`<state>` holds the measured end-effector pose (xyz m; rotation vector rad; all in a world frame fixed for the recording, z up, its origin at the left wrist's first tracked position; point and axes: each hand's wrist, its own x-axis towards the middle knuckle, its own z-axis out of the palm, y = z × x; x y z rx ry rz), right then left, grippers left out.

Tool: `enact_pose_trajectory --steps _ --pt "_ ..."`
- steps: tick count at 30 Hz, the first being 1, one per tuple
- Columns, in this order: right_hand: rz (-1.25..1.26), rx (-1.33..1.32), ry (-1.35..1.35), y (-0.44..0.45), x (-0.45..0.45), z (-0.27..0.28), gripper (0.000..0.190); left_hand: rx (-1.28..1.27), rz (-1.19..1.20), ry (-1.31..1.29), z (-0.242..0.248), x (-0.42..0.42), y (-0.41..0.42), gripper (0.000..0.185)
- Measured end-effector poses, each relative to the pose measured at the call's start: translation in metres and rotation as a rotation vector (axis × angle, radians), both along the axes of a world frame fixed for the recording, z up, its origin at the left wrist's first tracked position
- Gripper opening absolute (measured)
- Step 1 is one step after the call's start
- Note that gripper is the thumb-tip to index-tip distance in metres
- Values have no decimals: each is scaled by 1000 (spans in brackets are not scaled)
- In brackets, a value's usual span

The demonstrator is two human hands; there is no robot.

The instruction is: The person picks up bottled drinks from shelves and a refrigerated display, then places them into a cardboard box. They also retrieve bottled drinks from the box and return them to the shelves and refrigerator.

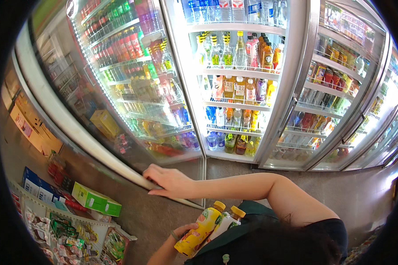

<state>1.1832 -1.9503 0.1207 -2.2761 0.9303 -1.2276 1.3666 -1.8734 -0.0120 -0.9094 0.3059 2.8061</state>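
My right hand [169, 182] reaches across to the left, its fingers curled around the edge of an open glass cooler door [119, 165]. Below it, my left hand [184, 232] holds a yellow drink bottle [200, 228] with a yellow cap against my body. A second bottle, with a white label and an orange-yellow cap [237, 212], is tucked beside it; how the fingers lie on it is hidden. Ahead stands the lit open cooler, with rows of drink bottles [239, 87] on wire-fronted shelves [238, 102].
More glass-door coolers [321, 86] line the right. Drinks also show through the open door at left. At lower left are a green carton [96, 200], blue-and-white boxes [39, 187] and a rack of packaged snacks [66, 238]. A yellow box [105, 122] shows in the door glass.
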Motion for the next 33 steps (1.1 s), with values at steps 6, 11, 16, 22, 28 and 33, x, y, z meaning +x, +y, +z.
enact_pose_trajectory --steps 6,11,16,22,28,33 --pt "-47 41 177 -80 -99 -27 42 43 -117 -27 -5 -51 -63 66" --pt "-615 130 120 -188 -292 -27 46 73 -41 -151 20 -110 -125 63" --pt "-1085 -316 94 -282 -452 22 57 34 -39 -171 32 -165 -203 61" --pt "-1254 -464 -42 -371 -513 51 66 18 -15 -130 4 -188 -252 69" --pt "-1163 -220 -262 -387 -510 48 38 40 182 -127 23 -192 -254 65" --pt "-1043 -583 -186 -344 -471 49 34 83 187 -2 32 -187 -273 65"
